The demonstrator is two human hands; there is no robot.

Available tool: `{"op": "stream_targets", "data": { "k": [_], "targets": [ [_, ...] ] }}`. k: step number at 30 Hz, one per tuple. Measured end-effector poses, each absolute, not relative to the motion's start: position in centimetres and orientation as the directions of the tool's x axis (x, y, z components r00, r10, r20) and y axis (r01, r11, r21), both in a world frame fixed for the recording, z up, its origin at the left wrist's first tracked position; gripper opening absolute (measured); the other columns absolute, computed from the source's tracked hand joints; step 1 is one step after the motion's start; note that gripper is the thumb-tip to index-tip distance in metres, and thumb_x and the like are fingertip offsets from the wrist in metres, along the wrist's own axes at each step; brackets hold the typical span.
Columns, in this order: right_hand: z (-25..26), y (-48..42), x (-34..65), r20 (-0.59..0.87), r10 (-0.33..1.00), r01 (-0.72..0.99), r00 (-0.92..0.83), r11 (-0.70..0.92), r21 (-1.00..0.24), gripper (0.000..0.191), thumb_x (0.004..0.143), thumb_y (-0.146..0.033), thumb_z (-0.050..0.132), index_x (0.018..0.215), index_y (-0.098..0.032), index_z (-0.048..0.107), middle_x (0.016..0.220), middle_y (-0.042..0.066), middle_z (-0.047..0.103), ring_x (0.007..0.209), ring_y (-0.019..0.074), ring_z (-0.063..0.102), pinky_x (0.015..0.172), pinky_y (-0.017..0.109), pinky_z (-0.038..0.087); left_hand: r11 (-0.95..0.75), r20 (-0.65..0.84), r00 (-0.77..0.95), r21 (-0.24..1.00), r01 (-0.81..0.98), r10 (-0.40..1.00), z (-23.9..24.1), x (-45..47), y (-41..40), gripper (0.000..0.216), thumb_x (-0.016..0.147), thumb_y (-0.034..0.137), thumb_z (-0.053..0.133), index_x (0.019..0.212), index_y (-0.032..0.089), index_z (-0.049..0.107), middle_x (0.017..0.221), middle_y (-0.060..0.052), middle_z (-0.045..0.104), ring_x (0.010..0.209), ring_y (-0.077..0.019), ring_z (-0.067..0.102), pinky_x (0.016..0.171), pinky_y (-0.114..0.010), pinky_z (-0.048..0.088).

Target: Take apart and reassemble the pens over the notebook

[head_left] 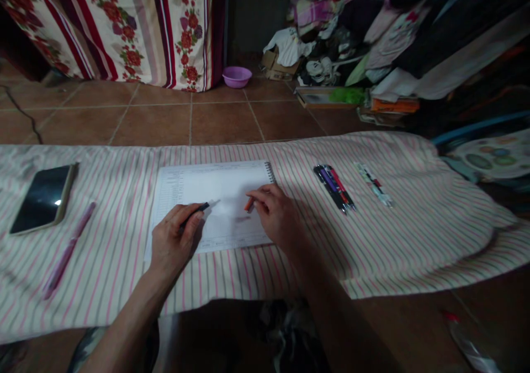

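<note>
My left hand [176, 235] is closed around a dark pen [194, 214], whose narrow end points right over the notebook page. Opposite it, my right hand [276, 214] pinches a short orange-brown cylinder [249, 203] between thumb and fingers; its exact kind does not show. Both hands are above a spiral notebook [226, 182] that lies sideways, its coil on the right and a printed column at the left. The page's middle looks white and blank. Part of the dark pen is hidden by my left fingers.
A striped cloth [232, 276] covers the low table. A phone [43, 199] and a pink-purple pen [70, 249] lie left. Several dark, purple and red pens [334, 188] and some white patterned pens [374, 184] lie right. A purple basin [237, 76] stands on the floor behind.
</note>
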State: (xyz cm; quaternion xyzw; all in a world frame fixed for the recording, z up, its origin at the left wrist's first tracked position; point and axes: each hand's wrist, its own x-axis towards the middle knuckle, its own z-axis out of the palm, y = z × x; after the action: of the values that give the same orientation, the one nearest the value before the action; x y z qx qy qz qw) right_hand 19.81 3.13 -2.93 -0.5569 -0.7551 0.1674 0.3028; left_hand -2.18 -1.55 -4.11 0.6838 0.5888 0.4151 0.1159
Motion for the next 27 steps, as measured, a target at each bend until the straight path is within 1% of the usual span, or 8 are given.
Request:
{"op": "stream_targets", "data": {
  "k": [3,10,12,17,20,23,25,27],
  "targets": [
    [-3.2,3.1,19.9,0.269,0.936,0.761,-0.226,0.343,-0.55,0.031,0.08,-0.002,0.05,0.094,-0.018,0.073,0.095,0.009,0.061,0.081,0.0172,0.063,0.081,0.033,0.051,-0.3,0.45,-0.027,0.638,0.709,0.893,-4.2,-2.3,-1.6,0.023,0.089,0.031,0.052,0.099,0.016,0.067,0.085,-0.004,0.069,0.078,-0.016,0.065,0.069,-0.027,0.051],
    [-3.2,3.3,19.6,0.258,0.943,0.78,-0.209,0.32,-0.538,0.022,0.079,-0.006,0.058,0.089,-0.02,0.071,0.097,0.007,0.06,0.082,0.0175,0.062,0.079,0.033,0.05,-0.297,0.446,-0.025,0.634,0.714,0.895,-4.1,-2.4,-1.7,0.021,0.089,0.03,0.053,0.098,0.018,0.067,0.084,-0.002,0.069,0.078,-0.0151,0.065,0.068,-0.026,0.051],
    [-3.1,3.4,19.5,0.257,0.944,0.757,-0.208,0.322,-0.569,0.019,0.079,-0.008,0.059,0.091,-0.02,0.069,0.096,0.007,0.062,0.082,0.0178,0.062,0.079,0.033,0.05,-0.293,0.446,-0.028,0.632,0.717,0.894,-4.1,-2.3,-1.7,0.02,0.089,0.03,0.053,0.097,0.018,0.067,0.084,-0.002,0.069,0.077,-0.0148,0.065,0.068,-0.026,0.051],
    [-2.6,3.5,19.3,0.205,0.967,0.635,-0.153,0.255,-0.729,0.017,0.082,-0.013,0.059,0.096,-0.018,0.068,0.09,0.006,0.068,0.075,0.0162,0.063,0.07,0.03,0.051,-0.3,0.453,-0.026,0.633,0.714,0.891,-4.1,-2.3,-1.7,0.021,0.089,0.031,0.052,0.098,0.019,0.067,0.084,-0.002,0.069,0.077,-0.0151,0.065,0.069,-0.026,0.051],
    [-2.3,3.5,19.1,0.147,0.977,0.521,-0.151,0.206,-0.829,0.019,0.081,-0.014,0.058,0.096,-0.018,0.068,0.095,0.007,0.07,0.079,0.0162,0.064,0.072,0.03,0.052,-0.305,0.458,-0.025,0.63,0.715,0.889,-4.2,-2.3,-1.6,0.021,0.089,0.03,0.053,0.098,0.017,0.067,0.085,-0.003,0.069,0.078,-0.0154,0.065,0.069,-0.027,0.051],
    [-2.3,3.5,18.7,0.076,0.982,0.312,-0.173,0.128,-0.941,0.019,0.081,-0.014,0.056,0.094,-0.02,0.067,0.097,0.004,0.071,0.079,0.0141,0.065,0.067,0.027,0.052,-0.31,0.459,-0.016,0.626,0.716,0.888,-4.3,-2.3,-1.6,0.022,0.089,0.03,0.053,0.099,0.017,0.067,0.085,-0.003,0.069,0.078,-0.0154,0.065,0.068,-0.026,0.051],
    [-2.5,3.5,18.4,0.038,0.979,0.168,-0.2,0.072,-0.983,0.017,0.079,-0.016,0.058,0.092,-0.021,0.067,0.096,0.002,0.072,0.076,0.0126,0.065,0.063,0.024,0.052,-0.31,0.457,-0.012,0.623,0.718,0.89,-4.3,-2.2,-1.5,0.022,0.089,0.03,0.053,0.099,0.016,0.067,0.085,-0.003,0.069,0.078,-0.0155,0.066,0.069,-0.026,0.051],
    [-2.6,3.4,18.1,0.02,0.974,0.063,-0.226,0.035,-0.997,0.014,0.077,-0.019,0.061,0.09,-0.022,0.067,0.095,0.001,0.072,0.076,0.0119,0.065,0.063,0.023,0.052,-0.307,0.453,-0.01,0.619,0.723,0.891,-4.2,-2.2,-1.6,0.022,0.089,0.03,0.053,0.098,0.016,0.067,0.085,-0.003,0.069,0.078,-0.0155,0.066,0.069,-0.026,0.051]
  ]
}}
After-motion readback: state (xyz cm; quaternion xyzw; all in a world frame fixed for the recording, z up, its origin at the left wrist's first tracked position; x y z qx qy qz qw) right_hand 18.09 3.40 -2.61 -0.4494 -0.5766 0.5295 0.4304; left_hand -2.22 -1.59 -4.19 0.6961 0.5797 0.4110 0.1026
